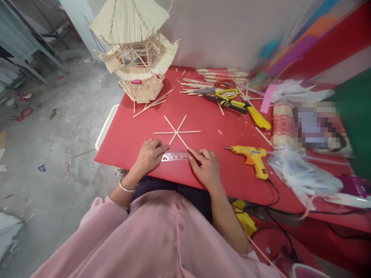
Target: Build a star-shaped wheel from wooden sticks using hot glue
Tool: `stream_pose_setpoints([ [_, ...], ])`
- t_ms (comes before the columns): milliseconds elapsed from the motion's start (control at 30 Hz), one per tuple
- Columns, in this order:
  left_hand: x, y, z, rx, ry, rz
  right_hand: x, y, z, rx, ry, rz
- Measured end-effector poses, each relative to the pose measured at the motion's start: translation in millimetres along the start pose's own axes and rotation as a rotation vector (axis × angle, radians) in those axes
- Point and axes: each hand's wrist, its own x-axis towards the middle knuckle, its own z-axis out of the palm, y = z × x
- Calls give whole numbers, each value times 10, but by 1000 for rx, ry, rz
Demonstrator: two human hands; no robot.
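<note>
At near edge of red table (124, 143): left hand (148, 155), fingers bent and close together, touching left end of a clear pinkish ruler (175, 156) and just at the tip of one arm of a six-armed star of thin wooden sticks (176, 132); right hand (207, 166), index finger at the tip of another arm, thumb just beside the ruler's right end; for both, cannot tell whether clamped on or only resting. Ruler flat, roughly along near edge; star also flat, just beyond it, crossed at its middle; right of right hand, toward near edge, a yellow glue gun (252, 153) on its side, nozzle toward the hands; at far left corner, upright, a tiered pagoda model (127, 23), with a few sticks (152, 104) beside its base; toward far edge, a heap of loose sticks (227, 74), yellow-and-black hand tool (236, 105) on its near side; toward right edge, packed stick bundle (282, 127) and crumpled clear plastic bag (303, 177).
</note>
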Motion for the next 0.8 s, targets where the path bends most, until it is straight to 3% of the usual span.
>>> stream_pose_setpoints([
  [200, -29, 28, -63, 35, 91, 58, -14, -25, -24, -10, 30, -26],
  [433, -227, 139, -205, 52, 212, 101, -168, -125, -83, -6, 112, -50],
  [533, -230, 133, -208, 22, 260, 83, -182, -184, -121, 6, 71, -108],
  [667, -180, 148, -191, -9, 222, 133, -167, -260, -160, -87, -35, -237],
  [800, -249, 316, -245, 20, 152, 203, -183, -300, -170, -192, -11, -201],
])
